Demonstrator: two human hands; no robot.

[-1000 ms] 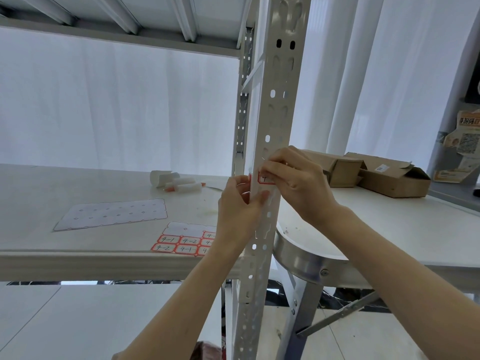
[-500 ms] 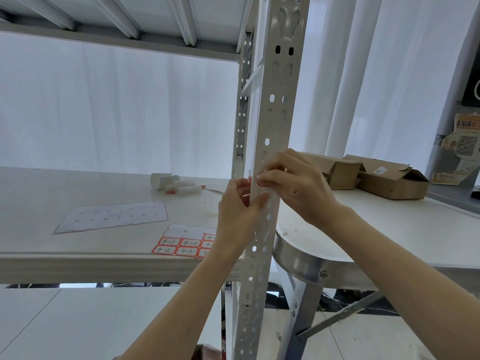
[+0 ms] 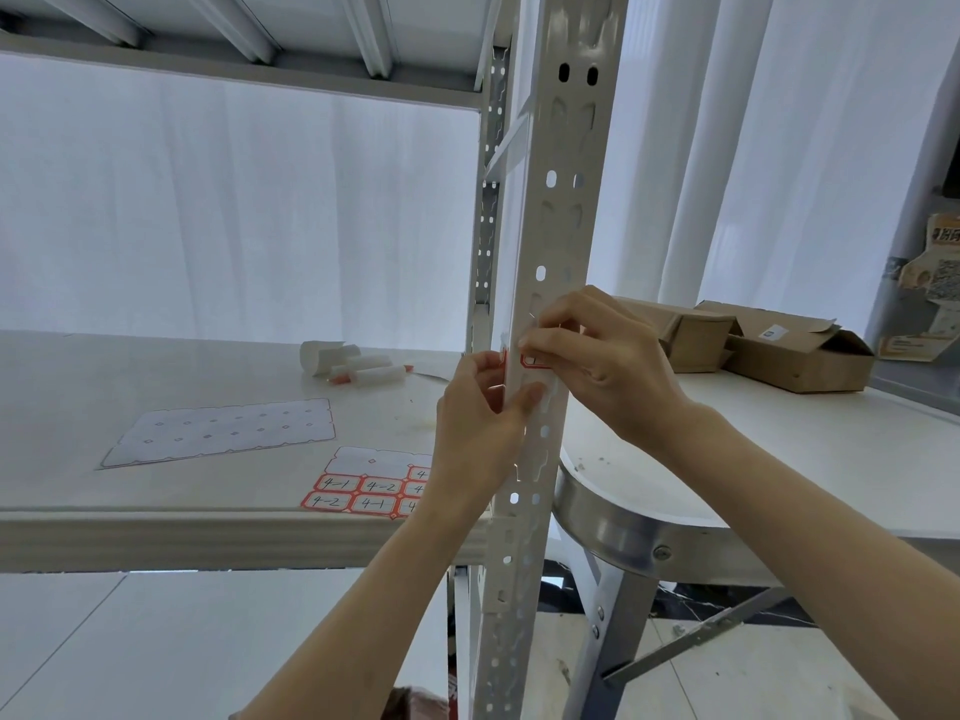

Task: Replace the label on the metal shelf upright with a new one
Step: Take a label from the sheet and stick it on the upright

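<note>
Shelf upright [image 3: 558, 210] runs full height, centre frame, w/ a shelf board [image 3: 208, 407] behind it. On the board: empty backing sheet [image 3: 223, 431] and a part-used label sheet [image 3: 363, 485], red-bordered, marked 4-1 / 4-2. Left hand [image 3: 480, 428] wraps the upright's edge, thumb pressed flat to the front just below the label. Right hand [image 3: 597, 356] pinches the red-edged label [image 3: 531, 360] against the upright. Can't tell if it's old coming off or new going on; prob. mid-job, not finished.

Shelf top [image 3: 130, 366] lies open left of the upright [image 3: 558, 200].
</note>
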